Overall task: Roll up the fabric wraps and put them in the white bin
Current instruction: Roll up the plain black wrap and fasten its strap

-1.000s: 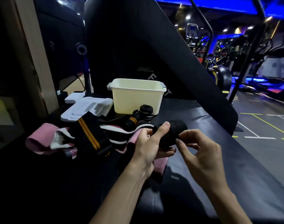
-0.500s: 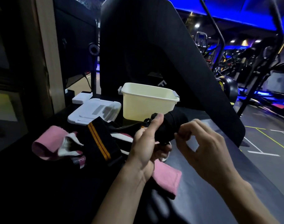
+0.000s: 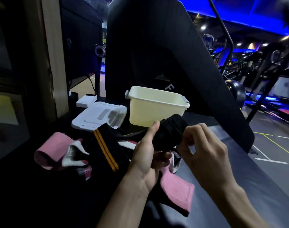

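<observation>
A rolled black fabric wrap [image 3: 171, 131] is held in the air just in front of the white bin [image 3: 154, 108]. My left hand [image 3: 146, 155] grips the roll from below, thumb up along its near side. My right hand [image 3: 204, 150] pinches the roll's right end with curled fingers. A strip of the same black wrap trails left from the roll. On the dark surface lie more loose wraps: a black one with two orange stripes [image 3: 106, 150], a pink one [image 3: 49, 150] at the left, and a pink one [image 3: 177, 191] under my left wrist.
A white lid [image 3: 99, 116] and a small white box [image 3: 85, 102] lie left of the bin. A large black padded panel [image 3: 157, 46] rises behind the bin. The black surface's right edge drops to a gym floor with machines.
Both hands lifted the black roll up and forward toward the bin. My right hand moved from the roll's end face to pinching its right edge. The view came closer to the bin.
</observation>
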`<action>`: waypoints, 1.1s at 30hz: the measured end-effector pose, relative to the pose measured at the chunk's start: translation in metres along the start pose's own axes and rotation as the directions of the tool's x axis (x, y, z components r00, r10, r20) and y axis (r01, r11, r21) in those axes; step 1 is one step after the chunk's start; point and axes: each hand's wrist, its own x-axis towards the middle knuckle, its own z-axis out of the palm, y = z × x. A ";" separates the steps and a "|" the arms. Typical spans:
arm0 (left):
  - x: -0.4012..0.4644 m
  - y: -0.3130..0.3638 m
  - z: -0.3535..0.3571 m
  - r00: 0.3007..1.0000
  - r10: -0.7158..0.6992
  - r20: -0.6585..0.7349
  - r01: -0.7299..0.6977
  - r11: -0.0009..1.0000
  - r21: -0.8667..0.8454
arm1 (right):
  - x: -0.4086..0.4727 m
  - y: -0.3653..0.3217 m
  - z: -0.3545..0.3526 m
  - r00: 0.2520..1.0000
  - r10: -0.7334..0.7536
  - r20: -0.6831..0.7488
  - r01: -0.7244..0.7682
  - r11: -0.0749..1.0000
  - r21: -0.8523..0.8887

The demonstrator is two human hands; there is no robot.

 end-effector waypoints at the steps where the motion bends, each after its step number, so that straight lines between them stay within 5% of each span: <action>1: -0.001 0.001 0.001 1.000 -0.016 0.000 0.016 1.000 -0.011 | -0.001 -0.002 0.001 1.000 -0.006 -0.004 0.006 1.000 -0.006; 6: 0.003 0.011 -0.008 0.998 -0.050 -0.031 0.047 0.995 -0.093 | -0.018 -0.007 0.008 0.993 -0.053 0.105 0.041 0.993 0.109; 9: 0.003 0.022 -0.017 0.997 0.043 -0.068 -0.045 0.999 -0.028 | -0.019 0.004 0.004 0.980 0.166 0.111 -0.190 0.946 0.262; 12: 0.003 0.025 -0.023 0.986 0.144 -0.088 -0.130 0.980 0.148 | 0.005 0.009 0.003 0.822 0.472 0.317 -0.568 0.652 0.502; 14: 0.001 0.026 -0.023 0.980 0.185 -0.075 -0.167 0.965 0.201 | 0.025 0.009 0.006 0.678 0.458 0.575 -0.734 0.385 0.559; 16: -0.001 0.030 -0.023 0.975 0.213 -0.064 -0.195 0.957 0.214 | 0.041 0.008 0.010 0.622 0.373 0.688 -0.782 0.255 0.568; 19: 0.002 0.033 -0.030 0.967 0.253 -0.028 -0.242 0.947 0.210 | 0.060 0.009 0.020 0.643 0.304 0.703 -0.765 0.295 0.572; 22: 0.010 0.039 -0.047 0.938 0.347 -0.018 -0.307 0.852 0.424 | 0.075 0.019 0.036 0.657 0.318 0.683 -0.752 0.336 0.567; 28: 0.012 0.063 -0.081 0.737 0.675 -0.032 -0.375 0.448 0.811 | 0.108 0.056 0.092 0.813 0.331 0.480 -0.479 0.848 0.225; 33: 0.013 0.067 -0.088 0.682 0.731 -0.007 -0.317 0.304 0.898 | 0.112 0.057 0.144 0.803 0.168 0.572 -0.204 0.979 -0.001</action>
